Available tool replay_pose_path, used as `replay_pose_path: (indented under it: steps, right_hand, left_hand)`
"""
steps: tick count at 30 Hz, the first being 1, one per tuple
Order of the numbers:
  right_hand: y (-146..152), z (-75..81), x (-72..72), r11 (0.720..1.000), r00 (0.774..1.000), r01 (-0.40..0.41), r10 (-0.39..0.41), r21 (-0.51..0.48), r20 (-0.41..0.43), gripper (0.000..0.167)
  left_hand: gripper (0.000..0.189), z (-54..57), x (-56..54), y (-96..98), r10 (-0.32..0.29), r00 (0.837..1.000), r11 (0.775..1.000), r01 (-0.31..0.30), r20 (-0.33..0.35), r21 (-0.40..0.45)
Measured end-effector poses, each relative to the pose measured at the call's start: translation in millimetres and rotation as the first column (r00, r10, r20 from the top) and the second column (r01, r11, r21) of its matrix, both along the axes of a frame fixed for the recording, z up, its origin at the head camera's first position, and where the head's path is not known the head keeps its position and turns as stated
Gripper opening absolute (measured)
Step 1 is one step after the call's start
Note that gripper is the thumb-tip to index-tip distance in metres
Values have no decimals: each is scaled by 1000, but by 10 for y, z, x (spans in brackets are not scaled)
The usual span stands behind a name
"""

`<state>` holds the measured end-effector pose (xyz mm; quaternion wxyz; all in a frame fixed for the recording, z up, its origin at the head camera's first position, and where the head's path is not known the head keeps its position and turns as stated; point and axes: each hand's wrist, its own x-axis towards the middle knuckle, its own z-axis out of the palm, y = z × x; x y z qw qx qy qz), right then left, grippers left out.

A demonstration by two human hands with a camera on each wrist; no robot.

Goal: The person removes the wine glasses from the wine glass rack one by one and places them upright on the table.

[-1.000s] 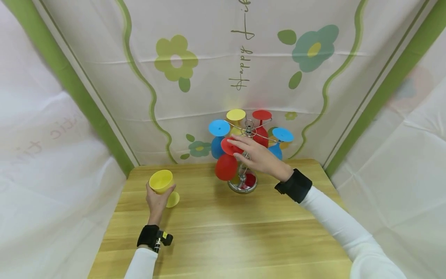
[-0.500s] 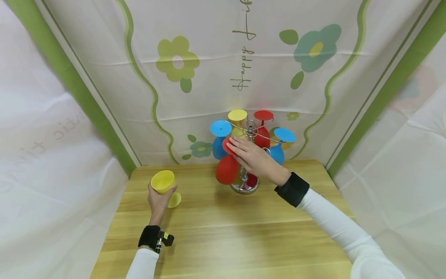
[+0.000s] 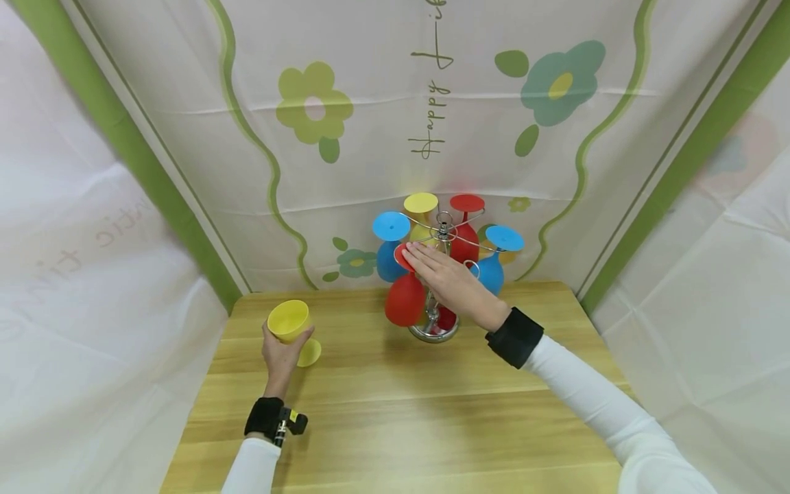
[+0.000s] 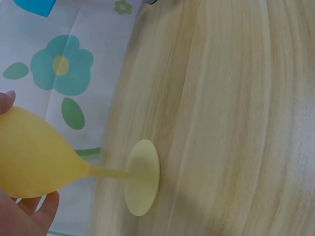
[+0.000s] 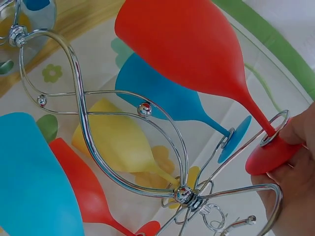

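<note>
A red goblet (image 3: 404,300) hangs bowl down at the near left side of a silvery wire rack (image 5: 82,108), its stem within the loop at the end of one arm. The right hand (image 3: 449,278) pinches its foot between thumb and fingers. Well to the left, the left hand (image 3: 282,351) has its fingers curled round the bowl of an upright yellow goblet (image 3: 289,321); whether that foot bears fully on the wood I cannot tell. Four more goblets hang bowl down around the rack: a left blue goblet (image 3: 389,264) just beyond the near red one, a hung yellow goblet (image 3: 421,203) at the far left, a far red goblet (image 3: 464,247) at the far right, and a right blue goblet (image 3: 490,273). The rack stands toward the far edge of a wooden table (image 3: 370,425), with a flowered cloth (image 3: 370,158) beyond it.
</note>
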<state>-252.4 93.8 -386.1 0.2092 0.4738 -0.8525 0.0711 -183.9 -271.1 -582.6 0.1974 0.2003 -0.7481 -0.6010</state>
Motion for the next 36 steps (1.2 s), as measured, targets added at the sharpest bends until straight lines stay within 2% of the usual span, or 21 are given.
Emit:
replay_pose_path:
  steps: [10, 21, 27, 36]
  right_hand:
    - [-17, -19, 4, 1000, 997, 9, -8, 5, -79, 70]
    - [-39, -19, 30, 1000, 999, 24, -25, -12, -47, 70]
    - [-62, -28, 58, 999, 998, 33, -35, -25, -51, 70]
    - [-78, -51, 89, 998, 997, 31, -34, -48, -63, 66]
  left_hand:
    - [95, 6, 0, -9, -17, 1000, 1000, 17, -19, -12]
    - [97, 0, 14, -10, -31, 999, 999, 31, -8, -12]
    - [94, 26, 17, 4, -17, 1000, 1000, 17, -12, -17]
    - [96, 5, 14, -9, -18, 1000, 1000, 18, -9, -10]
